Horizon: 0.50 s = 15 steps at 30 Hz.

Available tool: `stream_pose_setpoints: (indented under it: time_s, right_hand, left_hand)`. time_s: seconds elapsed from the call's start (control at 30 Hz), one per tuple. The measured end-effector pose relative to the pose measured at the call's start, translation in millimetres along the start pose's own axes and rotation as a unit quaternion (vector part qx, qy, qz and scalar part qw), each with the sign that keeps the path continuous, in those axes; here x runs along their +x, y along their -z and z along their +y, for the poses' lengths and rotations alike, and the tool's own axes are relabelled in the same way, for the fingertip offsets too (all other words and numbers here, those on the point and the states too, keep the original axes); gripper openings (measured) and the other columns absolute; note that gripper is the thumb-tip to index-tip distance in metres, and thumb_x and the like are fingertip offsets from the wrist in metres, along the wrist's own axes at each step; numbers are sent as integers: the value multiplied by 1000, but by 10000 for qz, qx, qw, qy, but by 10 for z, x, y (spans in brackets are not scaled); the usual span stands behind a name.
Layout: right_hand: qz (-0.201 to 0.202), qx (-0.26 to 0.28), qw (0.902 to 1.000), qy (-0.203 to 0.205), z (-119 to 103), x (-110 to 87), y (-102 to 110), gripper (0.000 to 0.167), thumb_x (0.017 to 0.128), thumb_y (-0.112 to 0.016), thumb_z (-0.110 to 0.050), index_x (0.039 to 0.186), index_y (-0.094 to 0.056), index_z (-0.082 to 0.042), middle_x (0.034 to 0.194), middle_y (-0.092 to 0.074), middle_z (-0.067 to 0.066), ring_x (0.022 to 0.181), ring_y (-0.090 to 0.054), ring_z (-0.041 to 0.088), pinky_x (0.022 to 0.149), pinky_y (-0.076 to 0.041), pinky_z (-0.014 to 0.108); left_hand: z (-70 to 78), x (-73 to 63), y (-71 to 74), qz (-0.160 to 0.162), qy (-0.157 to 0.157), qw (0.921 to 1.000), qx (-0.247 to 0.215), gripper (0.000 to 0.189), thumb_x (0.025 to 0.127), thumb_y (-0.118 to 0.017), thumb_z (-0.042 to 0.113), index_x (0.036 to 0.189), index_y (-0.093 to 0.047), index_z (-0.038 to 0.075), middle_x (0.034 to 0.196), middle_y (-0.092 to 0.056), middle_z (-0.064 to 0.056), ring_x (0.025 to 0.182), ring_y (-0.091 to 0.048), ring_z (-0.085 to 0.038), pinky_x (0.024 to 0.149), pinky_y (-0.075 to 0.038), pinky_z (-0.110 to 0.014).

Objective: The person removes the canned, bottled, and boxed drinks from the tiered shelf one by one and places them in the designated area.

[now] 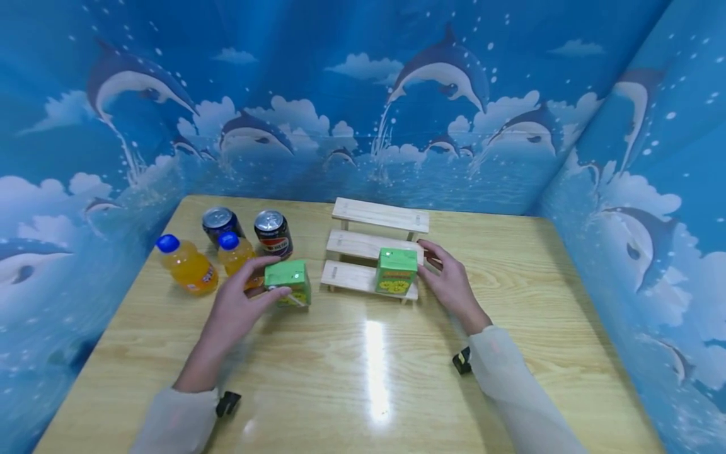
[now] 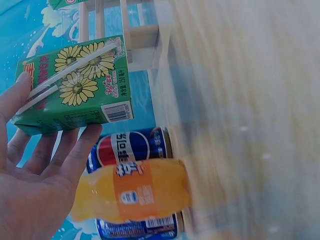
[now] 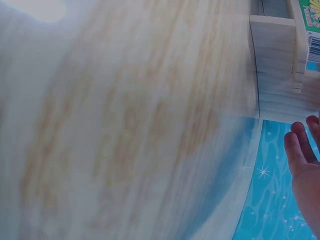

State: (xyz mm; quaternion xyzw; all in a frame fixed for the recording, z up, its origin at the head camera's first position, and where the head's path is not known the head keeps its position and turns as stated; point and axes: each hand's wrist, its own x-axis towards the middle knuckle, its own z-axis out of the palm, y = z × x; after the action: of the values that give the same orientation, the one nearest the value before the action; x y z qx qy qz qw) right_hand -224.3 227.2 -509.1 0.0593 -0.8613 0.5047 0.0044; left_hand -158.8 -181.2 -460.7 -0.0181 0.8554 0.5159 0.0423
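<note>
My left hand (image 1: 241, 306) grips a green drink carton (image 1: 290, 277) by its sides, thumb on one face and fingers on the opposite one. In the left wrist view that carton (image 2: 75, 82) shows yellow flowers, a barcode and a white straw stuck slantwise on the front. A matching green carton (image 1: 396, 271) stands upright on the lowest step of a three-step wooden rack (image 1: 348, 277), near its right end. Beside it is my right hand (image 1: 452, 284), fingers extended along the rack's right end. The right wrist view has this hand (image 3: 305, 165) at its edge, holding nothing.
Two orange soda bottles with blue caps, one outer (image 1: 193, 271) and one inner (image 1: 234, 252), stand at the table's left. Behind them are two dark blue cola cans, a left one (image 1: 221, 224) and a right one (image 1: 273, 233). Dolphin-print cloth (image 1: 340, 94) walls the wooden table.
</note>
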Motion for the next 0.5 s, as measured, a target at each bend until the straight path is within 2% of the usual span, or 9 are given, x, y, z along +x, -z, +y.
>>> stream_pose_setpoints:
  time_s: [0.1,0.2,0.27,0.33,0.5]
  right_hand:
    - [23,27,10000,0,-4,0,0,59,105,-70,-2,161,-51,-6,164,-52,20,148,-54,43,126,-46,50]
    - [44,4,10000,-17,-6,-1,-2,59,105,-69,-1,161,-51,-6,164,-53,20,147,-55,43,126,-46,50]
    - [52,-24,10000,-19,-8,0,-6,59,105,-69,-1,161,-51,-6,164,-53,20,147,-55,43,125,-47,49]
    - [43,-48,10000,5,-4,2,-11,60,105,-69,0,161,-51,-6,164,-53,21,147,-55,43,125,-47,49]
    - [51,-67,10000,-4,4,5,-14,59,105,-69,-2,161,-51,-7,163,-53,19,147,-55,42,125,-48,48]
  left_hand:
    - [-45,-47,38,56,19,10000,15,68,100,-80,46,159,-53,26,162,-54,-12,143,-56,-36,116,-55,-53]
    - [-112,-94,79,108,-93,9999,-15,67,100,-80,45,158,-54,24,159,-56,-11,141,-58,-34,110,-59,-31]
    - [-154,-123,107,151,-144,9998,-30,67,100,-80,45,157,-54,23,158,-57,-11,141,-59,-34,102,-57,-16]
    - [-196,-152,141,191,-114,9997,-80,67,100,-80,45,157,-54,23,158,-57,-12,142,-58,-34,95,-51,-5]
    - [-287,-203,232,283,88,9994,-162,70,100,-79,45,160,-51,22,160,-54,-17,141,-57,-37,91,-49,-1]
